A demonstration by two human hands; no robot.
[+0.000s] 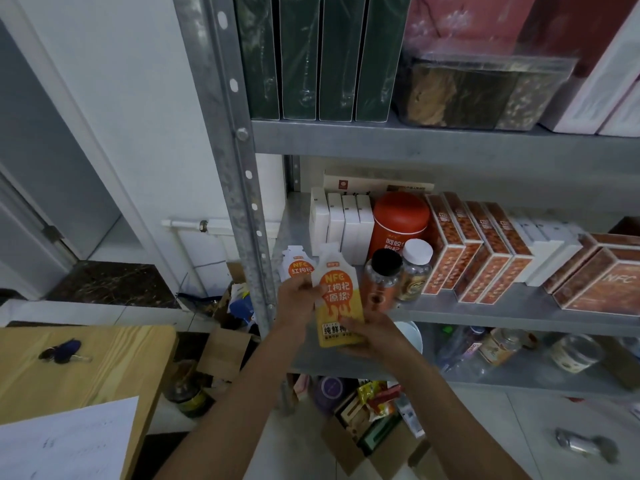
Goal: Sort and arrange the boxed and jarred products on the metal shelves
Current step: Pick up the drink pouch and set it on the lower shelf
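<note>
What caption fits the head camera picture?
An orange pouch held by the left hand and right hand, before a shelf of boxes and jars.

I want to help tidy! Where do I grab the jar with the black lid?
Best take the black-lidded jar round its top, just under the lid, coming from the front and a bit above. It stands upright. The white-lidded jar crowds its right side and the red canister stands behind it.

Both forearms bare, reaching forward, converging. The left hand (294, 301) pinches the upper left edge of an orange-and-yellow printed pouch (337, 299); the right hand (379, 336) grips its lower right corner, fingers curled.
</note>
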